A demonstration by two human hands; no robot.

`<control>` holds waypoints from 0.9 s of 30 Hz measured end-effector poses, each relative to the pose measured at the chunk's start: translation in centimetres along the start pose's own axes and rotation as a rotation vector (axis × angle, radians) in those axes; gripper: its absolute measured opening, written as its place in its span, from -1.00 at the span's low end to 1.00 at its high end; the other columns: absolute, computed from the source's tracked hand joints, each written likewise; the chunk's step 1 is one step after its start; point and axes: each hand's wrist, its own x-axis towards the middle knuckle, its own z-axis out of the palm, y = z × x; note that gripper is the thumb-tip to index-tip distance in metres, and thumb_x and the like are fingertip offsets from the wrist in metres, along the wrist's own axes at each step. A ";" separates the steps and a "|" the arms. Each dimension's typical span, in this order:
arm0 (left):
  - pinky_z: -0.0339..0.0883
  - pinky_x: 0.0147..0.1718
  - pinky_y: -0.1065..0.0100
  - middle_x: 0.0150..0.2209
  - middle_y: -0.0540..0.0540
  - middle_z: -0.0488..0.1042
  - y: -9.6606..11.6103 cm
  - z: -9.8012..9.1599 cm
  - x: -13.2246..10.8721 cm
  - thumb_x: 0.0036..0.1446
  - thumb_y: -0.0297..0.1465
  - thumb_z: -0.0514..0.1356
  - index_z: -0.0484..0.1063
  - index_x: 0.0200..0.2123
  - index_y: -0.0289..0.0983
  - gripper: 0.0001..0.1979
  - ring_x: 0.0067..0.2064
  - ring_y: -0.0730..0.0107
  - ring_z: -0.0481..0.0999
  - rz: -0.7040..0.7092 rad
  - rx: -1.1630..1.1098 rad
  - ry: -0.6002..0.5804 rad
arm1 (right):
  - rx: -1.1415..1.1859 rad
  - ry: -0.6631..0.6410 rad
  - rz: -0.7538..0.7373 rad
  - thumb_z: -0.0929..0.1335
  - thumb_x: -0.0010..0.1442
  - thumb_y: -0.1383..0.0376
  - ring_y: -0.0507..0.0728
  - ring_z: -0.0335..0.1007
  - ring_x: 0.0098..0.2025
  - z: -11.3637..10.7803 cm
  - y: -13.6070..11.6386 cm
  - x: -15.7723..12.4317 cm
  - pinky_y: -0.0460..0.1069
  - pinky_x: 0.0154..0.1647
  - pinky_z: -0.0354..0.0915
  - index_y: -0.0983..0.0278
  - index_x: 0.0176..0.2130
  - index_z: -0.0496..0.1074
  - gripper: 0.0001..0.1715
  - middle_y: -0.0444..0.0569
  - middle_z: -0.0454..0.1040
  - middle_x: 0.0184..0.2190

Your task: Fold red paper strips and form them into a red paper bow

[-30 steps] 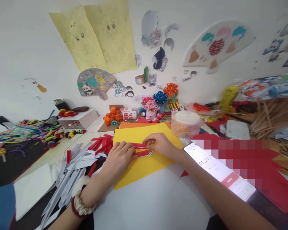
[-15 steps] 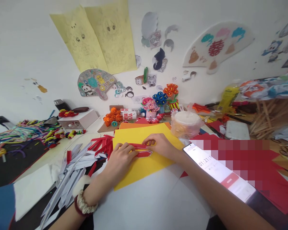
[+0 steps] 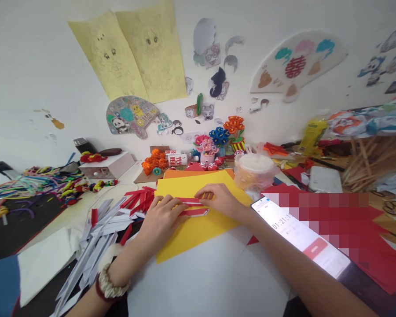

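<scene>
Both hands rest on a yellow paper sheet (image 3: 198,229) in the middle of the table. My left hand (image 3: 161,218) presses curled fingers on the left end of a folded red-and-white paper strip (image 3: 194,212). My right hand (image 3: 219,200) pinches the strip's upper red layer near its right end. A heap of red and white paper strips (image 3: 112,224) lies just left of the sheet. An orange sheet (image 3: 185,173) pokes out behind the yellow one.
A phone (image 3: 303,240) showing a timer lies at the right beside red paper (image 3: 366,237). A bagged cup (image 3: 255,169) stands behind my right hand. Paper flowers (image 3: 218,141), a glue bottle (image 3: 178,158) and pipe cleaners (image 3: 36,180) crowd the back and left.
Both hands stay on the strip; my left hand's fingers have shifted slightly along its left end. The view has barely moved.
</scene>
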 end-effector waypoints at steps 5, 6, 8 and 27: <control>0.11 -0.20 0.22 -0.18 -0.05 0.54 -0.1 -1.2 -0.8 0.27 -0.29 0.07 0.48 -0.14 -0.16 -0.78 -0.16 0.25 0.41 -0.034 0.015 0.041 | 0.012 0.008 0.012 0.36 0.05 0.46 0.08 0.48 -0.32 0.1 0.2 0.0 -0.06 -0.29 0.36 0.27 -0.25 0.57 -0.74 -0.01 0.59 -0.27; 0.11 -0.20 0.22 -0.18 -0.04 0.54 -0.2 -1.6 -1.1 0.27 -0.30 0.06 0.48 -0.15 -0.16 -0.78 -0.16 0.26 0.42 -0.042 0.023 0.050 | 0.006 0.004 0.011 0.36 0.05 0.45 0.08 0.47 -0.32 0.1 0.2 0.0 -0.06 -0.29 0.36 0.26 -0.25 0.57 -0.75 -0.01 0.59 -0.27; 0.10 -0.19 0.21 -0.19 -0.03 0.55 -0.6 -2.4 -1.9 0.28 -0.31 0.04 0.47 -0.15 -0.15 -0.78 -0.16 0.26 0.42 -0.070 0.045 0.075 | -0.008 -0.007 0.008 0.36 0.05 0.45 0.08 0.46 -0.33 0.1 0.1 0.0 -0.05 -0.30 0.35 0.26 -0.26 0.58 -0.75 -0.02 0.58 -0.28; 0.15 -0.14 0.17 -0.20 -0.12 0.58 -5.5 -7.9 -8.0 0.23 -0.31 -0.06 0.53 -0.19 -0.16 -0.64 -0.16 0.16 0.52 -0.599 0.258 -0.151 | 0.005 0.003 -0.001 0.33 0.08 0.40 0.13 0.48 -0.28 0.2 -0.1 -0.3 -0.01 -0.26 0.37 0.24 -0.30 0.57 -0.78 0.00 0.58 -0.28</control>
